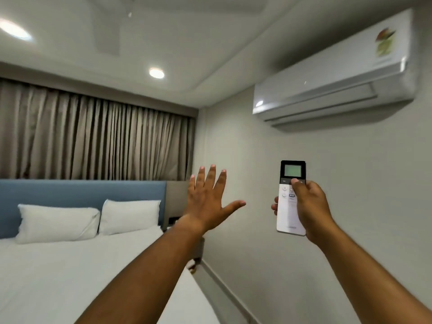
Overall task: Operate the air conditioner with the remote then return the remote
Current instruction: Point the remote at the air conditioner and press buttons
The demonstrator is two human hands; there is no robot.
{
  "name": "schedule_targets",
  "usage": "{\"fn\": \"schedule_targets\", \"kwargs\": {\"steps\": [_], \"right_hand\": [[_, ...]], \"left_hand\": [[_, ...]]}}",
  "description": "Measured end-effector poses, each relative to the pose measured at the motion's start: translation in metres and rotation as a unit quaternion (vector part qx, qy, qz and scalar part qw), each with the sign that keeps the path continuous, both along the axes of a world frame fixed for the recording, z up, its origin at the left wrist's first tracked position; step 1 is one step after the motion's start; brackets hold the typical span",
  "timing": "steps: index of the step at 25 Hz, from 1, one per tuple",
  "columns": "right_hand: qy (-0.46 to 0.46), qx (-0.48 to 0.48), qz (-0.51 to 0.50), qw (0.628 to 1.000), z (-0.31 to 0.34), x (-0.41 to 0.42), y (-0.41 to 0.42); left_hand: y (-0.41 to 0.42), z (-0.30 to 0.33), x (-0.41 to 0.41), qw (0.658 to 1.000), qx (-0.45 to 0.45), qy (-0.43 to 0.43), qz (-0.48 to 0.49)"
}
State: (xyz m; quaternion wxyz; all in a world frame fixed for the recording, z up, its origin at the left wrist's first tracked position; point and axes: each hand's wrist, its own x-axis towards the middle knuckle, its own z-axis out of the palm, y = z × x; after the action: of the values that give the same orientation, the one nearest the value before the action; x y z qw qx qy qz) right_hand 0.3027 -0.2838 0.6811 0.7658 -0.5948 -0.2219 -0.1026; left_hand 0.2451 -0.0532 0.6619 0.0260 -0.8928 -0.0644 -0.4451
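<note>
A white wall-mounted air conditioner (336,73) hangs high on the right wall, its louvre slightly ajar. My right hand (308,206) holds a white remote (289,220) upright below the unit. The remote has a black top with a small grey-green screen, and my thumb rests on the buttons just under that screen. My left hand (208,202) is raised beside it, fingers spread, palm away from me, holding nothing.
A bed (70,277) with white sheets, two white pillows (58,222) and a blue headboard (79,192) fills the lower left. Beige curtains (93,136) cover the far wall. A bedside table (173,220) sits between the bed and the right wall.
</note>
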Motion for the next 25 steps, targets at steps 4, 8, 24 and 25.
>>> {"fn": "schedule_targets", "kwargs": {"steps": [4,8,24,25], "right_hand": [[-0.054,0.012,-0.036,0.998,0.053,-0.011,-0.034],[-0.086,0.032,-0.074,0.993,0.079,-0.019,-0.061],[-0.103,0.012,-0.096,0.99,0.096,-0.051,-0.111],[-0.107,0.009,-0.098,0.989,0.097,-0.054,-0.112]], "left_hand": [[-0.024,0.059,0.008,0.996,0.069,-0.058,-0.002],[-0.046,0.103,0.011,0.99,0.083,-0.112,-0.006],[-0.108,0.12,0.005,0.985,0.076,-0.143,-0.053],[-0.11,0.121,0.004,0.985,0.076,-0.144,-0.057]]}}
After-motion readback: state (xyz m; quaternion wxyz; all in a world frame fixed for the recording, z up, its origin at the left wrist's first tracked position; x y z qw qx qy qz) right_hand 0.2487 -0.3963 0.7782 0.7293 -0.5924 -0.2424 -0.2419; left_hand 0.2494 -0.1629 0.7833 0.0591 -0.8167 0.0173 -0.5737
